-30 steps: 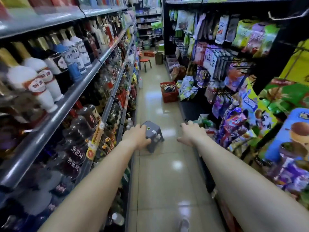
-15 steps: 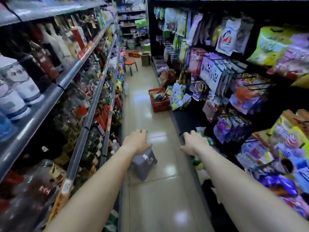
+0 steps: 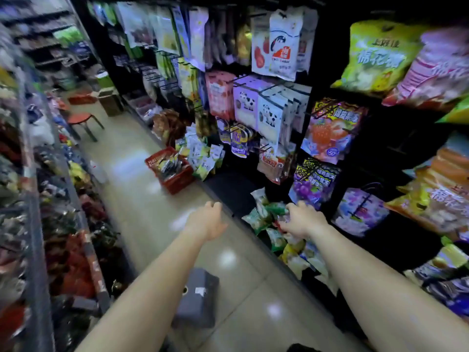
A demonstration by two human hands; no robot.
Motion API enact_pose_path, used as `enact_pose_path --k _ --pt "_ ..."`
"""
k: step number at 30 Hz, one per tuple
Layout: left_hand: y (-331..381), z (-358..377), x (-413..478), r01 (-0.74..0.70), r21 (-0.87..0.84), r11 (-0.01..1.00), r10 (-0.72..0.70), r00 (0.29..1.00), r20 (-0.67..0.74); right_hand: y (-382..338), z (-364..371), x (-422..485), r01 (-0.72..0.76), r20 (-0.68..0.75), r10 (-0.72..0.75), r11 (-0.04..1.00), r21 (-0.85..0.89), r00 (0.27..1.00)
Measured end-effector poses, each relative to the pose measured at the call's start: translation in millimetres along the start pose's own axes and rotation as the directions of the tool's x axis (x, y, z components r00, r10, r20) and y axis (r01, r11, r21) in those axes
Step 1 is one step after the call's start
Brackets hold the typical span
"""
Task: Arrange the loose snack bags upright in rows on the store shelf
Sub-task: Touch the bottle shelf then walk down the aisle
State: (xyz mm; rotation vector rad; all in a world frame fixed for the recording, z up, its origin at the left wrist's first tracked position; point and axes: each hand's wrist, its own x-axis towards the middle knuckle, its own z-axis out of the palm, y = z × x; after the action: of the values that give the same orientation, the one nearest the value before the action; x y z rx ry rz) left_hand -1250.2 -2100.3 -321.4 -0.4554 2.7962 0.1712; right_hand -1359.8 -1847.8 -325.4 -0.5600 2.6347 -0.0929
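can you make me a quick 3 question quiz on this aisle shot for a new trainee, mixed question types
1. True or false: the left hand is gripping a snack bag.
2. Multiple choice: the red basket stands A) on the top shelf, B) on the aisle floor, C) on the grey stool.
3. Short answer: which hand is at the loose snack bags on the bottom shelf?

Key
1. False: it is open over the floor, holding nothing.
2. B
3. The right hand; whether it has gripped a bag cannot be told.
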Motion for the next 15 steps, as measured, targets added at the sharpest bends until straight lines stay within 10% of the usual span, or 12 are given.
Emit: enact_pose_path --k 15 --pt "134 -7 181 -0.449 0.134 0.884 0.414 0.882 0.224 88 8 57 -0.379 0.075 0.374 0.883 0.276 0.924"
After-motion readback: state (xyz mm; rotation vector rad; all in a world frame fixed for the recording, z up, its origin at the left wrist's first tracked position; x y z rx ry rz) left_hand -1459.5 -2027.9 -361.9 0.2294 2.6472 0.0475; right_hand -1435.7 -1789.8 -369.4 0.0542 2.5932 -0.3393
